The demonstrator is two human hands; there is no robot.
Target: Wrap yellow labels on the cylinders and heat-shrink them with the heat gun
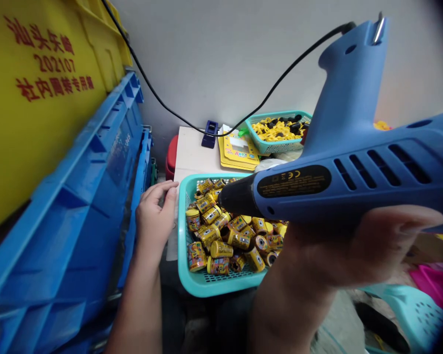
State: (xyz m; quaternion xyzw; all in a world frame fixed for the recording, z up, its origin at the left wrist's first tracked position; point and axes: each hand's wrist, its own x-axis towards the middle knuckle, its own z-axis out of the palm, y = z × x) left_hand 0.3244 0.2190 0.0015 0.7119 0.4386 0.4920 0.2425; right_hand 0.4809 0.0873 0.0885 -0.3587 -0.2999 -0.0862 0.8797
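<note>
A blue heat gun (354, 177) fills the right side of the head view, turned with its handle up and its black nozzle pointing left. My right hand (347, 250) grips its body from below, the thumb along its near side. The nozzle overlaps my view of a turquoise plastic basket (186, 278), which holds many small yellow printed canisters (221, 249) lying loosely. Left of this basket, my left hand (155, 209) rests at the table edge, holding nothing, its fingers loosely bent and apart from the thumb.
Blue crates (77, 196) and a yellow crate (51, 113) stack up on the left. A black cord (162, 101) loops across the wall. Behind sit a yellow package (239, 152) and a second basket (280, 146) with yellow and black parts. A turquoise stool or basket (409, 305) stands lower right.
</note>
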